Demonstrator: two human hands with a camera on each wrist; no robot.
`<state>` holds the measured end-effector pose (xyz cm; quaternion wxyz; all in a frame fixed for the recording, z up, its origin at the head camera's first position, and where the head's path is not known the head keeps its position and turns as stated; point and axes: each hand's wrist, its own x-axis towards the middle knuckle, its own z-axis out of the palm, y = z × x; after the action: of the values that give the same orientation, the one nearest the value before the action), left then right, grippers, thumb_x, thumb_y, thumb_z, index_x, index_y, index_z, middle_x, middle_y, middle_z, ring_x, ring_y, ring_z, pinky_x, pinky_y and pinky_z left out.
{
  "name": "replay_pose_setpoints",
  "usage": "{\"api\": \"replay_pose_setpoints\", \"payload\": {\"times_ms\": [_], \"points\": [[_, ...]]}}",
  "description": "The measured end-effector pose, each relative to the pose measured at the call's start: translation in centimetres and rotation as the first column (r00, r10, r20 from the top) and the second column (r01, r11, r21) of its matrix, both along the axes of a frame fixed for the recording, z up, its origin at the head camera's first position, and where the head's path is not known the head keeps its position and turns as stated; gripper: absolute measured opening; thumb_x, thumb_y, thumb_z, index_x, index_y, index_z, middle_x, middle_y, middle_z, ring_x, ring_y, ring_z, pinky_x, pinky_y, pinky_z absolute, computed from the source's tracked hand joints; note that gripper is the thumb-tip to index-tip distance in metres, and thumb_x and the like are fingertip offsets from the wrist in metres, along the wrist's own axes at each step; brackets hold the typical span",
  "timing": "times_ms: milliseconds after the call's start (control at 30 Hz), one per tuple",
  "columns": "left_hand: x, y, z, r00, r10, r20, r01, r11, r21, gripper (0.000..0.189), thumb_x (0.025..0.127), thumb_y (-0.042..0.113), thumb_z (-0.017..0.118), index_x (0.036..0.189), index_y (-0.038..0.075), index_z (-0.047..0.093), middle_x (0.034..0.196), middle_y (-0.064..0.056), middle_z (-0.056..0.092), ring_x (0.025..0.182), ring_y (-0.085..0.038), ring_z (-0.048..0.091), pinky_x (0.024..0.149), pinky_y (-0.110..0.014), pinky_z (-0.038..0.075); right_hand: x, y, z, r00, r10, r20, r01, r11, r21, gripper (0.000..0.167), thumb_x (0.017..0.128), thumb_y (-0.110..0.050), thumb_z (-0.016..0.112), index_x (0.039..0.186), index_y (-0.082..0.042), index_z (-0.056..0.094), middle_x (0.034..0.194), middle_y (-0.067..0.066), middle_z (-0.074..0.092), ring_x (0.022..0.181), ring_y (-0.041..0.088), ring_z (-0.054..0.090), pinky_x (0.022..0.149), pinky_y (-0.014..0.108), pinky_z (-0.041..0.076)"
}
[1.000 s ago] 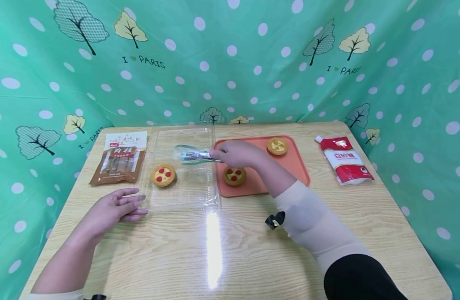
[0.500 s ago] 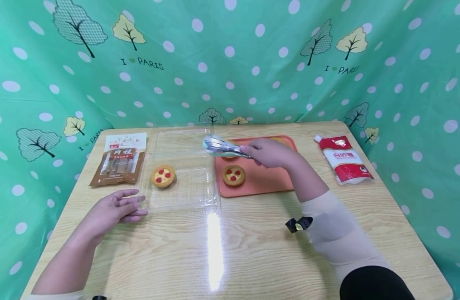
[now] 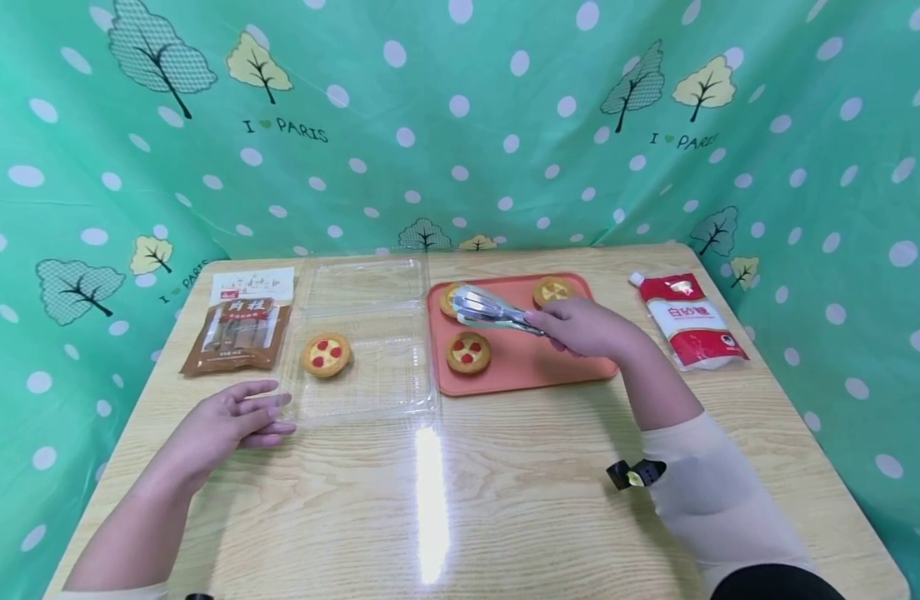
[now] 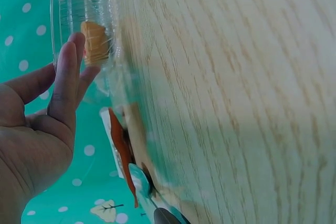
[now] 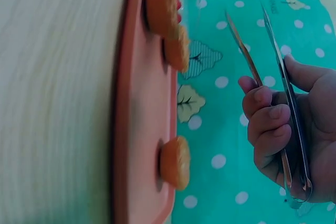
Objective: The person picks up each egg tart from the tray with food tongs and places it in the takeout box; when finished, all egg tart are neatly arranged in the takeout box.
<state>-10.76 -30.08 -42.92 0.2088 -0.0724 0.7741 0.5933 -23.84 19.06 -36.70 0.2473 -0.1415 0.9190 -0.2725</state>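
My right hand (image 3: 583,323) grips metal tongs (image 3: 490,308), held over the orange tray (image 3: 535,367). In the right wrist view the two arms of the tongs stand apart with nothing between them. On the tray are a tart with red pieces on top (image 3: 468,353), a plain yellow tart (image 3: 553,291) at the far right, and another tart (image 3: 450,300), partly behind the tongs. A further red-topped tart (image 3: 327,355) sits at the left in the clear plastic box (image 3: 385,387), whose lid is folded back. My left hand (image 3: 231,417) has loosely extended fingers at the box's left edge.
A brown and white packet (image 3: 238,321) lies at the back left, left of the box. At the right lies a red and white pouch (image 3: 688,321) with a spout. A green dotted cloth (image 3: 460,125) hangs behind the table (image 3: 340,500).
My right hand has moved right with the tongs, from over the plastic box to over the tray, uncovering the tray's left tarts. My left hand has stayed at the box's edge.
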Motion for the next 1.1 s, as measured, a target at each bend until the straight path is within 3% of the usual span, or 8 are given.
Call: {"api": "replay_pose_setpoints", "payload": {"times_ms": [133, 533, 833, 1100], "points": [[0.0, 0.1, 0.1, 1.0, 0.0, 0.006, 0.0, 1.0, -0.005, 0.066, 0.102, 0.016, 0.054, 0.153, -0.004, 0.017, 0.151, -0.026, 0.037, 0.103, -0.021, 0.071, 0.086, -0.034, 0.061, 0.4, 1.4, -0.7, 0.998, -0.032, 0.053, 0.032, 0.999, -0.012, 0.054, 0.098, -0.061, 0.044, 0.085, -0.011, 0.058, 0.067, 0.008, 0.055, 0.055, 0.021, 0.046, 0.052, 0.029, 0.039], [-0.1, 0.3, 0.2, 1.0, -0.007, 0.009, 0.008, 1.0, -0.016, 0.065, 0.103, 0.015, 0.051, 0.153, -0.005, 0.015, 0.15, -0.026, 0.037, 0.102, -0.02, 0.071, 0.085, -0.034, 0.061, 0.9, 4.4, -2.6, 0.995, -0.037, 0.097, 0.034, 0.999, 0.027, 0.056, 0.097, -0.06, 0.047, 0.086, -0.006, 0.058, 0.063, 0.006, 0.051, 0.054, 0.021, 0.045, 0.053, 0.03, 0.044], [0.2, 0.3, 0.2, 1.0, -0.008, -0.013, 0.008, 1.0, -0.005, 0.067, 0.102, 0.017, 0.054, 0.152, -0.006, 0.017, 0.15, -0.027, 0.037, 0.102, -0.021, 0.071, 0.087, -0.036, 0.06, 1.1, 4.6, -3.8, 0.988, 0.015, 0.156, -0.023, 0.999, 0.049, 0.06, 0.097, -0.059, 0.048, 0.085, -0.001, 0.059, 0.057, 0.003, 0.05, 0.047, 0.018, 0.043, 0.048, 0.028, 0.04], [0.2, 0.1, 0.0, 1.0, -0.001, -0.012, 0.001, 1.0, -0.008, 0.066, 0.102, 0.017, 0.055, 0.152, -0.005, 0.018, 0.15, -0.026, 0.039, 0.102, -0.022, 0.071, 0.087, -0.037, 0.06, 1.1, 4.3, -4.5, 0.982, 0.011, 0.186, -0.016, 1.0, 0.026, 0.06, 0.095, -0.061, 0.05, 0.08, -0.004, 0.058, 0.056, 0.002, 0.049, 0.045, 0.017, 0.043, 0.044, 0.026, 0.037]]}}
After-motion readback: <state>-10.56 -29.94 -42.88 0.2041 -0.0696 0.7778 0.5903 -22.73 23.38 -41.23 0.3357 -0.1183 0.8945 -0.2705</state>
